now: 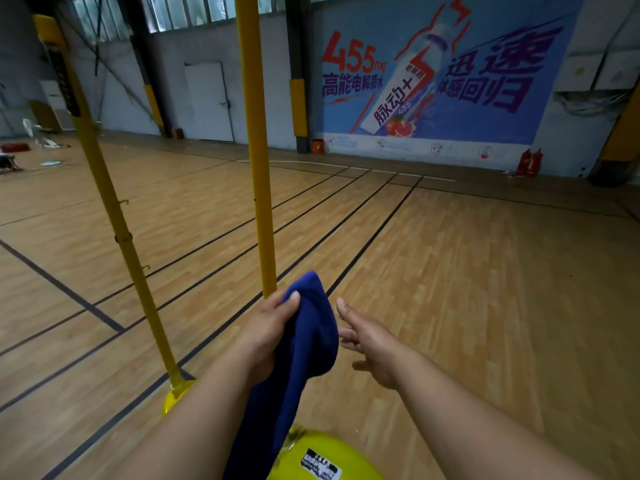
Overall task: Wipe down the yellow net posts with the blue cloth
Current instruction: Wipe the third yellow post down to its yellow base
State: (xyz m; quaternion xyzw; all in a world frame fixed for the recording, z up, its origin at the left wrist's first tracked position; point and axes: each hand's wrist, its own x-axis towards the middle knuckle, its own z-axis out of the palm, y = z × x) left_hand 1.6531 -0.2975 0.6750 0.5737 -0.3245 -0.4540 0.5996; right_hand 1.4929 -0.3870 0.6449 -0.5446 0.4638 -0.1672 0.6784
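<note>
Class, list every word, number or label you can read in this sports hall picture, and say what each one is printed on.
"455mg": red, on the blue wall banner.
"高能电解质水": dark, beneath that number.
"脉动+": on the bottle pictured in the banner.
"迅速" and "体感回归": large, on the banner's right side.
Small print along the banner's lower strip: too small to read.
Black and white sticker on the near yellow base: blurred, unreadable.
Dark band on the left post: unreadable.
</note>
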